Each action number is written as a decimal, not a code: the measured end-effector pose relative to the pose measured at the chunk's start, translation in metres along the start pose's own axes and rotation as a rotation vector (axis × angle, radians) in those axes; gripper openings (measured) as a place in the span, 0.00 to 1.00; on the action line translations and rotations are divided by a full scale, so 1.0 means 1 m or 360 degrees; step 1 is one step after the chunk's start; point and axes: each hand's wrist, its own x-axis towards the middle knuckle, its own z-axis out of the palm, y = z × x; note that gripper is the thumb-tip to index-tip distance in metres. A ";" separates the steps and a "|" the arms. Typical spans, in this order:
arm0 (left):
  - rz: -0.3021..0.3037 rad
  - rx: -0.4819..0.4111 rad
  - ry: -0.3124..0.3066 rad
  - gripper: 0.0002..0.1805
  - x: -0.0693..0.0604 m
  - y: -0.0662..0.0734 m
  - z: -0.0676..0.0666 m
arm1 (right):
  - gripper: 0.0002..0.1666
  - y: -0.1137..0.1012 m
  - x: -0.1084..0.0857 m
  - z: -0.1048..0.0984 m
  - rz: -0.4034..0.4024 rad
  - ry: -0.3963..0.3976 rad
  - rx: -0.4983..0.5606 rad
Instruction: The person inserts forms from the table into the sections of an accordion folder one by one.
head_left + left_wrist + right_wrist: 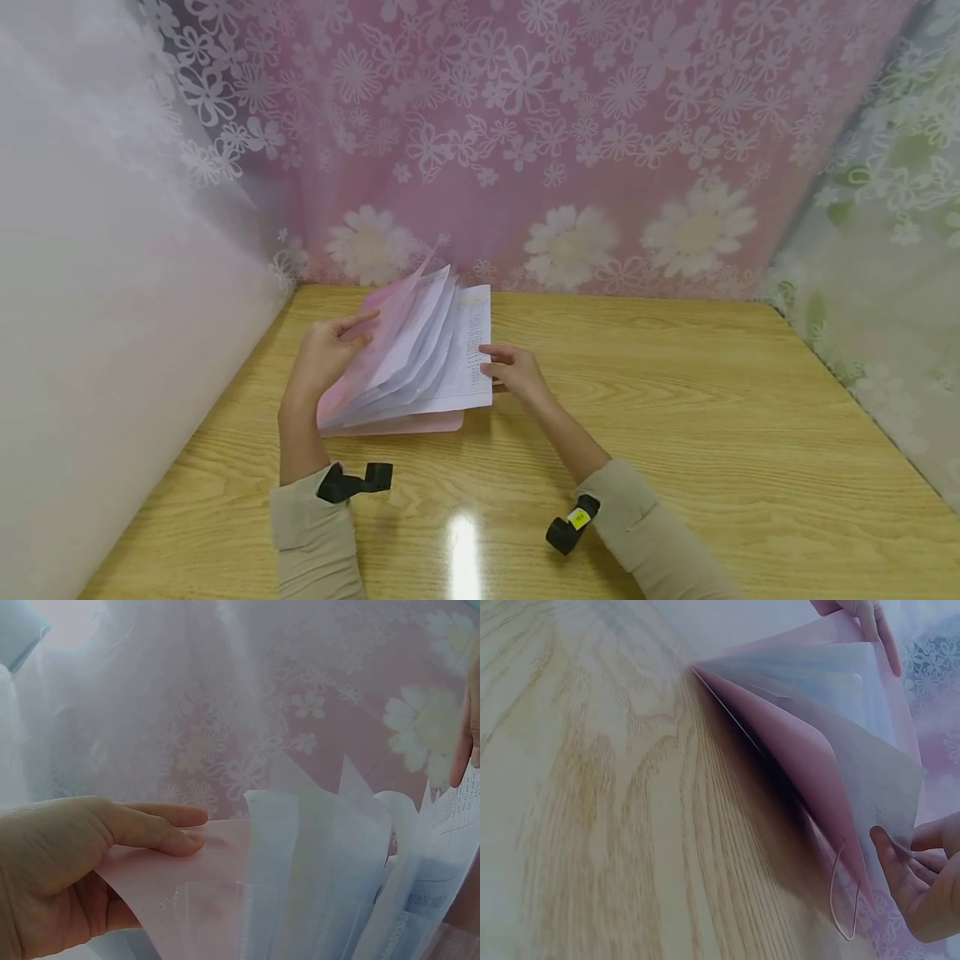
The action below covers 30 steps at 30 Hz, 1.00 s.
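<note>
A pink display folder [442, 422] stands partly fanned out on the table, with several papers and clear sleeves [322, 855] spread between its covers. My left hand [324, 354] pinches the raised pink front cover [217, 851], thumb on one face and fingers on the other. At the opposite side, my right hand [519, 375] holds the outer edge of a printed white sheet [468, 333] between thumb and fingers. In the right wrist view, the pink back cover [802, 742] lies below that sheet, and a thin elastic loop [845, 915] hangs from its edge.
The wooden table [675, 400] extends right and toward me. A pink flowered curtain [525, 150] closes off the back, a white sheet wall [112, 250] the left, and a pale flowered curtain [892, 275] the right. Black wrist straps [573, 525] sit over both sleeves.
</note>
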 end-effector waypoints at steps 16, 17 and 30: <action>0.0006 0.0019 0.0007 0.18 0.000 0.000 -0.001 | 0.22 0.001 0.000 0.015 -0.0198 -0.0121 -0.0383; 0.0006 0.0020 0.0007 0.18 0.000 0.000 -0.001 | 0.22 0.001 0.001 0.015 -0.0201 -0.0142 -0.0382; -0.0014 -0.0029 -0.0004 0.18 0.000 -0.001 0.000 | 0.22 0.008 0.008 0.024 -0.0198 -0.0242 -0.0269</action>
